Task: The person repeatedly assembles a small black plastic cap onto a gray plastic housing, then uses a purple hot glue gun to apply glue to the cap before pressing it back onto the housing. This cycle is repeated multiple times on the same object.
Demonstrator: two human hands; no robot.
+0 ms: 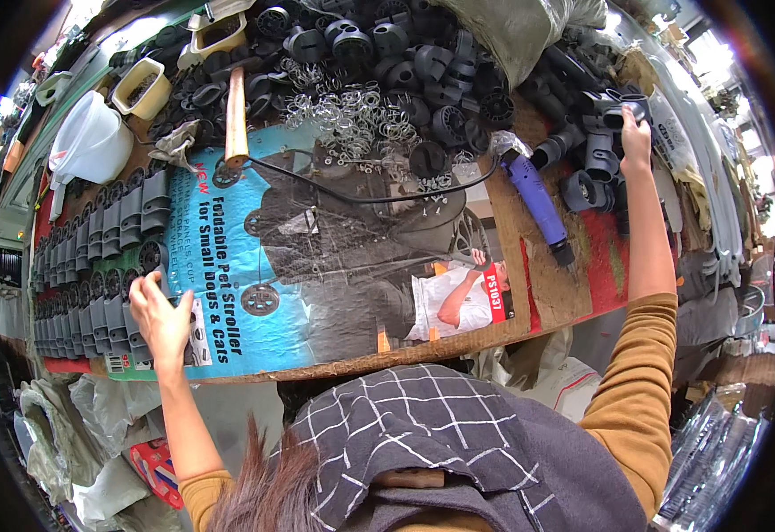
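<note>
We see the two hands set well apart. Our right hand (637,140), raised on an outstretched arm, is closed on a dark grey part (616,116), thumb pressed against it. Just below and to the left of that grip lies a cluster of grey fittings (598,158), and farther left and lower we find a blue power tool (535,197), lying at a slant.

Our left hand (161,321) has thumb and fingers apart, at the right end of a near row of grey wheel housings (90,321) (we cannot tell whether the fingertips touch the last one). Above that hand stands a far row of housings (125,213); beyond it, up and to the left, sits a white jug (92,137). To the right of the same hand we have printed blue cardboard (267,341) spread flat. Between the hands, farther off than both, lie a wooden handle (236,120) and a heap of metal rings (347,120).
</note>
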